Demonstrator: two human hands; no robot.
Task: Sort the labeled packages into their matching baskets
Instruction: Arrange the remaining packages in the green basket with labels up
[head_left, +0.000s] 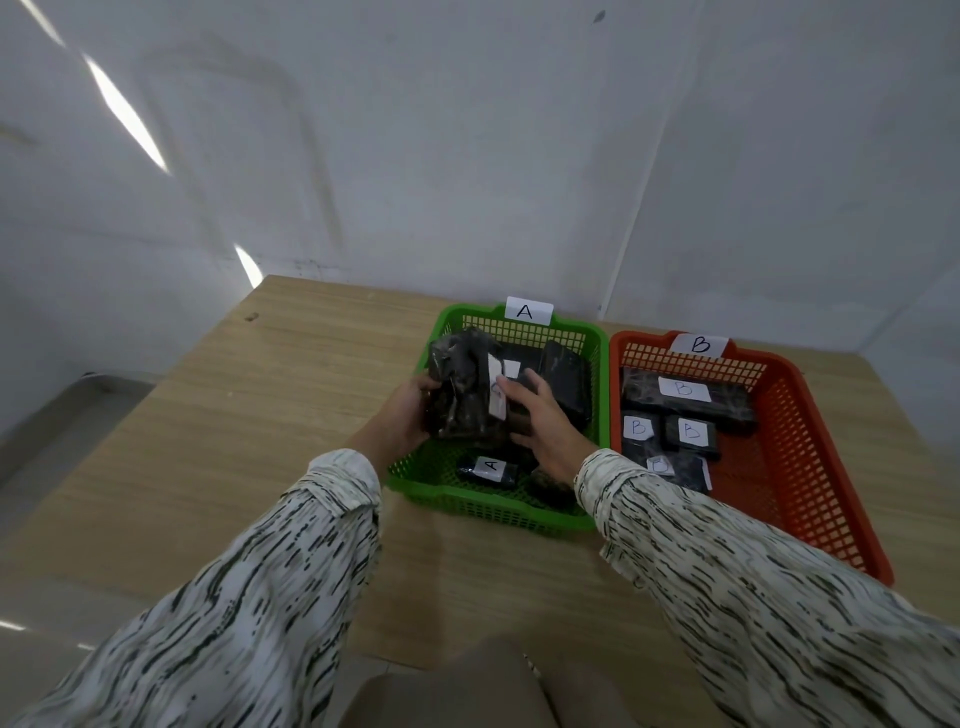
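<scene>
A green basket (597, 364) tagged A stands beside an orange basket (810, 467) tagged B. Over the green basket I hold a large black wrapped package (462, 389) with a white label on its side. My left hand (405, 415) grips its left side. My right hand (540, 421) rests on its right side, fingers spread across the label. Under it lie a small package marked A (488, 467) and another black package (563, 379) against the far right wall. Several black packages marked B (685, 395) lie in the orange basket.
Both baskets stand on a wooden table (260, 441) pushed against a white wall. The table's left edge drops to a grey floor. Both of my arms wear striped white sleeves.
</scene>
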